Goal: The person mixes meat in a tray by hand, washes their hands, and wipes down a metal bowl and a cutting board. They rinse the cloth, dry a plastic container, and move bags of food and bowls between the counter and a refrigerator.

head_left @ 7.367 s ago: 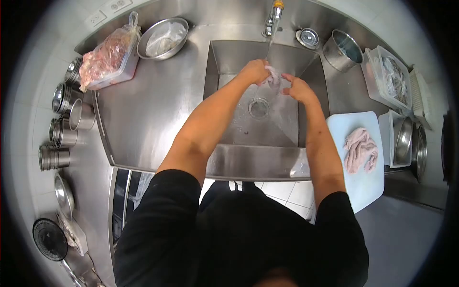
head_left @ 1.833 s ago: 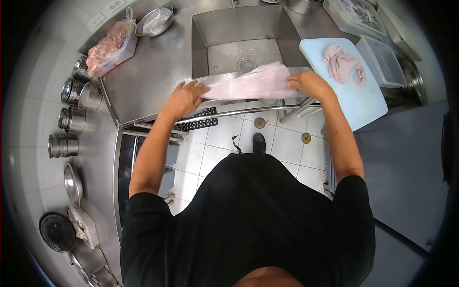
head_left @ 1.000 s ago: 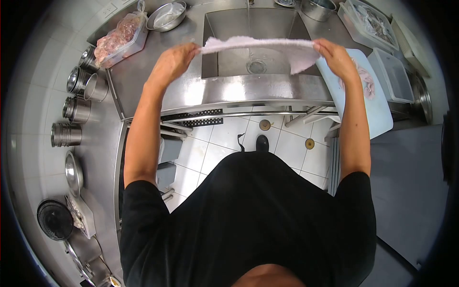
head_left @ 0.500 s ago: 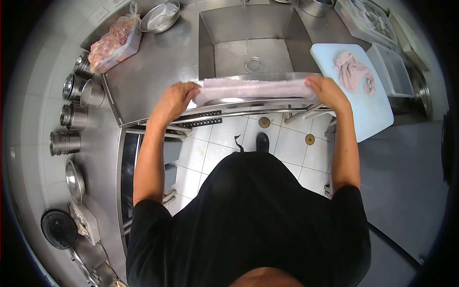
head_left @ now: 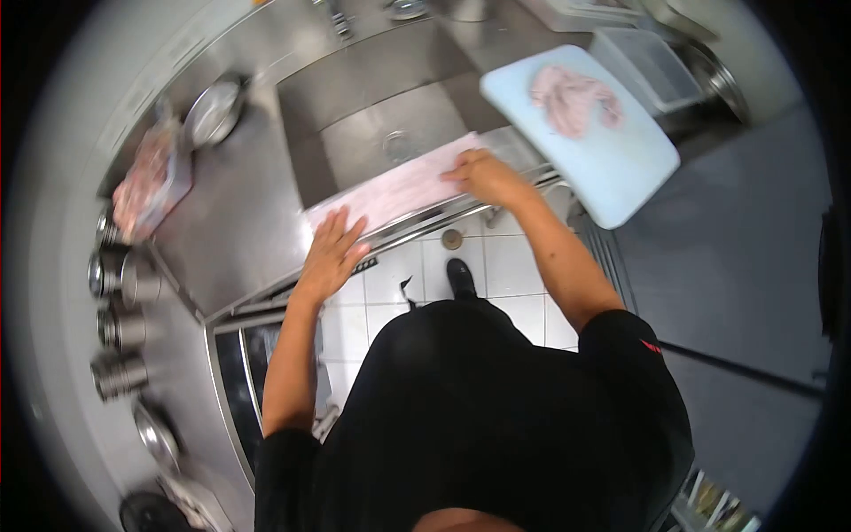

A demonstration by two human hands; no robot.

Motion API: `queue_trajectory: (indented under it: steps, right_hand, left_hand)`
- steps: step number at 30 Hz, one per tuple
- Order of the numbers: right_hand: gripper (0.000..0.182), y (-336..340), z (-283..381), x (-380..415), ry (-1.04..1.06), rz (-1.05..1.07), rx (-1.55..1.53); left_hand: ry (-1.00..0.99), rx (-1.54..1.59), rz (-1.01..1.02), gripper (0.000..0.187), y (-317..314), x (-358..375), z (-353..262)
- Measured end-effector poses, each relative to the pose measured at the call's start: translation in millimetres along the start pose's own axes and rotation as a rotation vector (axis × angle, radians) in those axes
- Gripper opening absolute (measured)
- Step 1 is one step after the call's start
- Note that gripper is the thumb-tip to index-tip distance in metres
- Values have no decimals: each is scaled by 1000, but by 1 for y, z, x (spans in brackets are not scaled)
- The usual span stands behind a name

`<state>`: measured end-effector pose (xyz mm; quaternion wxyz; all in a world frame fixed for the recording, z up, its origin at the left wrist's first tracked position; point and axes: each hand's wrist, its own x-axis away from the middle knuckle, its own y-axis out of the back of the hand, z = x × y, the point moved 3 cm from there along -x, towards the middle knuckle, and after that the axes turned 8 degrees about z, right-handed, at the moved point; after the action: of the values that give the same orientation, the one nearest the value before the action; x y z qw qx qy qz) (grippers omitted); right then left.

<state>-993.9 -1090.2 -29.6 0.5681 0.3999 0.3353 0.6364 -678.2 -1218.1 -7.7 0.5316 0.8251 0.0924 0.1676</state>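
Note:
A pale pink cloth (head_left: 390, 192), folded into a long strip, lies along the front rim of the steel sink (head_left: 297, 133). At its left end my left hand (head_left: 331, 257) is open, the fingers spread and their tips touching the cloth. My right hand (head_left: 489, 177) is at the right end, its fingers bent together on the cloth's edge; the fingertips are partly hidden. A second pink cloth (head_left: 574, 99) sits crumpled on a light blue cutting board (head_left: 620, 177) to the right of the sink.
A tap (head_left: 339, 19) stands behind the sink. On the left counter are a metal bowl (head_left: 215, 113) and a plastic tub with bagged pinkish food (head_left: 152, 182). Steel containers (head_left: 121, 326) line the left side. A clear plastic bin (head_left: 647, 71) stands beyond the cutting board.
The cloth, earlier held stretched between both hands, now lies on the sink's front rim. My left hand has let go and spread its fingers. The view has turned.

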Motion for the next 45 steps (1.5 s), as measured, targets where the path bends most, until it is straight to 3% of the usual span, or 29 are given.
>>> queue_trajectory:
  steps: [1, 4, 6, 8, 10, 12, 15, 18, 20, 21, 22, 23, 25, 27, 28, 29, 32, 38, 40, 41, 43, 45]
  right_hand:
    - [35, 3, 3, 11, 46, -17, -3]
    - [34, 58, 29, 85, -211, -391, 171]
    - [39, 92, 16, 140, -421, -696, 239]
    - [47, 109, 1, 198, -846, -843, 348]
    - [58, 89, -45, 244, -1178, -926, 172]
    - [64, 67, -78, 266, -1294, -962, -100]
    - [67, 68, -78, 258, -1342, -917, -797]
    - [68, 18, -154, 278, -1130, -1105, -561]
    - [59, 30, -150, 273, -1052, -1191, -884]
    - [62, 33, -157, 270, -1062, -1253, -895]
    - [66, 35, -168, 272, -1074, -1315, -905]
    - [65, 35, -177, 273, -1148, -1295, -764]
    - [63, 35, -200, 288, -1206, -1192, -555]
    - [59, 43, -184, 291, -1170, -1096, -491]
    - [56, 48, -160, 283, -1007, -1133, -639]
    - [55, 47, -144, 280, -968, -1103, -650]
    - [58, 41, -86, 244, -948, -1079, -564]
    - [55, 58, 41, 94, -659, -816, -748]
    - [55, 37, 63, 31, -467, -765, -868]
    - [55, 20, 62, -1, -362, -735, -774]
    - [61, 17, 131, -65, -394, -560, -877]
    - [63, -14, 146, -128, -281, -556, -788]
  left_hand:
    - [-2, 26, -20, 52, 2, 0, -1]
    - [133, 282, 90, 53, 18, -8, 6]
    - [236, 410, 44, 49, 42, -21, -5]
    - [290, 533, 3, 46, 55, -51, -19]
    - [129, 635, -27, 49, 47, -100, -26]
    - [27, 886, 50, 54, 34, -162, -37]
    - [88, 1214, 179, 61, 23, -255, -74]
    - [221, 1322, 108, 78, 6, -332, -98]
    - [278, 1505, 50, 93, -15, -374, -98]
    - [343, 1655, -27, 78, -10, -378, -111]
    - [233, 1692, 86, 52, -22, -396, -104]
    - [230, 1675, 67, 32, -27, -399, -104]
    - [220, 1583, 195, 31, -27, -397, -96]
    - [129, 1679, 202, 35, -11, -357, -91]
    - [152, 1690, 144, 40, 5, -323, -90]
    - [50, 1635, 198, 49, 14, -298, -80]
    - [103, 1558, -24, 53, 44, -192, -45]
    - [370, 1512, -449, 52, 84, 31, 48]
    - [468, 1433, -658, 48, 87, 97, 79]
    - [509, 1406, -724, 46, 87, 128, 99]
    - [614, 1372, -843, 42, 85, 183, 138]
    - [697, 1368, -894, 40, 85, 224, 171]
